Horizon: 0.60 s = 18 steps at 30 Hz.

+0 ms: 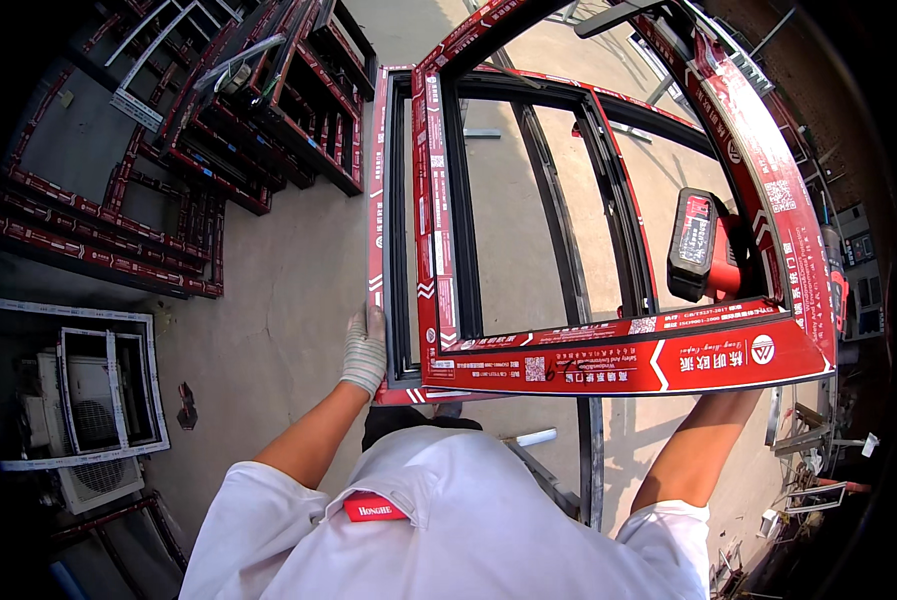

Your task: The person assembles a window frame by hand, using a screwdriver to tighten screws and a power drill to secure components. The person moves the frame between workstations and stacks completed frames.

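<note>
A large window frame (608, 360), dark metal wrapped in red printed film, stands tilted in front of me. My left hand (365, 350), in a white knit glove, grips its left upright near the lower corner. My right forearm (693, 450) rises to the frame's near rail, and the hand itself is hidden behind that rail. A red and black cordless drill (703, 245) with its battery facing me shows through the frame's right opening, just above where the forearm disappears. Whether the hidden hand holds it cannot be seen.
More red-filmed frames (258, 110) are stacked on the concrete floor (288, 290) at upper left. White frames and air-conditioner units (88, 400) sit at lower left. Metal rails (590, 460) and small white parts (818, 470) lie at lower right, by a brick wall (818, 90).
</note>
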{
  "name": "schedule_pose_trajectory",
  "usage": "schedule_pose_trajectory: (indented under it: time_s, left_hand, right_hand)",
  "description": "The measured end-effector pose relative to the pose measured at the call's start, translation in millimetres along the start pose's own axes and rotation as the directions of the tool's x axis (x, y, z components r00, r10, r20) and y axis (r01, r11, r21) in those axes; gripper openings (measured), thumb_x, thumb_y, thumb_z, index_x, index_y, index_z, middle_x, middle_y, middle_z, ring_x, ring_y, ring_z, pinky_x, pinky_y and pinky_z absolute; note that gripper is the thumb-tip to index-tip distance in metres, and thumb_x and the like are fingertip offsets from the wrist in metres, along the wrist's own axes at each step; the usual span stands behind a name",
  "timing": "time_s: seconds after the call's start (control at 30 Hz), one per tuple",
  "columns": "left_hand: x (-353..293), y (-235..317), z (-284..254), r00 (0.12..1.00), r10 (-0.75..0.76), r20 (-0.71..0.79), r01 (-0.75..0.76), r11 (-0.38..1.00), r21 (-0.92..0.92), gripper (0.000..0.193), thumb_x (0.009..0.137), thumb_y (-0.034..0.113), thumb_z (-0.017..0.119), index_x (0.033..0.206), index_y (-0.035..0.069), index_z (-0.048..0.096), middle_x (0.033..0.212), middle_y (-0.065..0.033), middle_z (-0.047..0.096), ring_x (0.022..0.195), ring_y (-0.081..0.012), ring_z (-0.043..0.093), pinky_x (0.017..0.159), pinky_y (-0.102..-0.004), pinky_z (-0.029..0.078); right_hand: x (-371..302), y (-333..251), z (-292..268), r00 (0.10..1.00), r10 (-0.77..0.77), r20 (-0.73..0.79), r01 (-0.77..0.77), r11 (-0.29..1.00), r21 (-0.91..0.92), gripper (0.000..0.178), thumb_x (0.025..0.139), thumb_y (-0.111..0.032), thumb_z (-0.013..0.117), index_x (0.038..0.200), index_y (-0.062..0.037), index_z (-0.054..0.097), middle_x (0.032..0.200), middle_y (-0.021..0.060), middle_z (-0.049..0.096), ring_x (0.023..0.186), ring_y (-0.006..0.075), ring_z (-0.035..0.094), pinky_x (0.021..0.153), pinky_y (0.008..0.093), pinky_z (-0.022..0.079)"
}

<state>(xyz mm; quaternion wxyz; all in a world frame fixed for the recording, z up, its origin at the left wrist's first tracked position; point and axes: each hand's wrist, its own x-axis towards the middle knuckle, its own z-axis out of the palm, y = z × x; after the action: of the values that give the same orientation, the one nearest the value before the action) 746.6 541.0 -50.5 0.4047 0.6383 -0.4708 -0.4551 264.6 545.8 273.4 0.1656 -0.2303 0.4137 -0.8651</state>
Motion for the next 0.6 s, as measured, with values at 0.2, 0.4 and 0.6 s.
schedule_pose_trajectory:
  time_s: [0.2, 0.4, 0.6]
  left_hand:
    - [-2, 1, 1, 0.998, 0.060, -0.036, -0.056, 0.992, 0.111, 0.051, 0.113, 0.037, 0.048, 0.143, -0.003, 0.060, 0.131, -0.0278, 0.063, 0.123, -0.0405, 0.061, 0.110, -0.0459, 0.046]
    - [-8, 9, -6, 0.998, 0.012, -0.060, -0.001, 0.983, 0.181, 0.054, 0.114, 0.038, 0.047, 0.149, -0.003, 0.055, 0.137, -0.0289, 0.059, 0.128, -0.0421, 0.058, 0.113, -0.0468, 0.045]
    - [2, 0, 4, 0.999, 0.028, -0.015, -0.026, 0.993, 0.113, 0.057, 0.114, 0.039, 0.046, 0.151, -0.005, 0.051, 0.140, -0.0290, 0.056, 0.130, -0.0426, 0.056, 0.115, -0.0463, 0.043]
  right_hand:
    - [-12, -11, -6, 0.999, -0.024, 0.027, 0.026, 0.997, -0.073, 0.031, 0.104, -0.021, 0.065, 0.130, -0.0051, 0.061, 0.111, 0.0122, 0.068, 0.096, 0.0231, 0.068, 0.088, 0.0385, 0.055]
    - [-33, -32, -13, 0.996, -0.054, 0.066, 0.063, 0.986, -0.157, 0.034, 0.104, -0.023, 0.063, 0.133, -0.0052, 0.060, 0.116, 0.0124, 0.067, 0.101, 0.0238, 0.067, 0.093, 0.0402, 0.054]
    - [-53, -84, -12, 0.987, -0.125, 0.098, 0.149, 0.946, -0.287, 0.037, 0.105, -0.026, 0.062, 0.136, -0.0053, 0.059, 0.121, 0.0127, 0.067, 0.106, 0.0245, 0.066, 0.097, 0.0419, 0.052]
